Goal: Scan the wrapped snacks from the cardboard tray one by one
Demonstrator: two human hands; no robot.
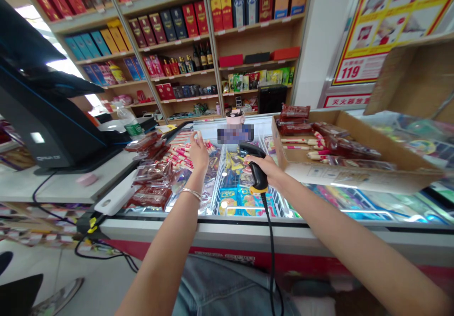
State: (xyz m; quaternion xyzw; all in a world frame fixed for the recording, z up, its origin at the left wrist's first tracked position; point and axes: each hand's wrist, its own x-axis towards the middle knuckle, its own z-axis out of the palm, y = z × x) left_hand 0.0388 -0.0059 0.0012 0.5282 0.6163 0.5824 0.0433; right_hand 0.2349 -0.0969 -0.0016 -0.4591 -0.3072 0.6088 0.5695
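My right hand (pixel 268 168) grips a black barcode scanner (pixel 254 165) with a yellow band, its cable hanging down toward me, above the glass lid of a chest freezer (pixel 248 202). My left hand (pixel 198 153), a bracelet on its wrist, reaches forward over a pile of red-and-white stick-shaped snack packets (pixel 179 156) on the lid. Its fingers are closed around one of them. Dark red snack packs (pixel 151 183) are stacked to the left of that hand.
An open cardboard box (pixel 340 169) of more red packs and sticks sits on the freezer at right. A black register screen (pixel 39 117) stands on the white counter at left, with cables below. Shelves of boxed goods fill the back wall.
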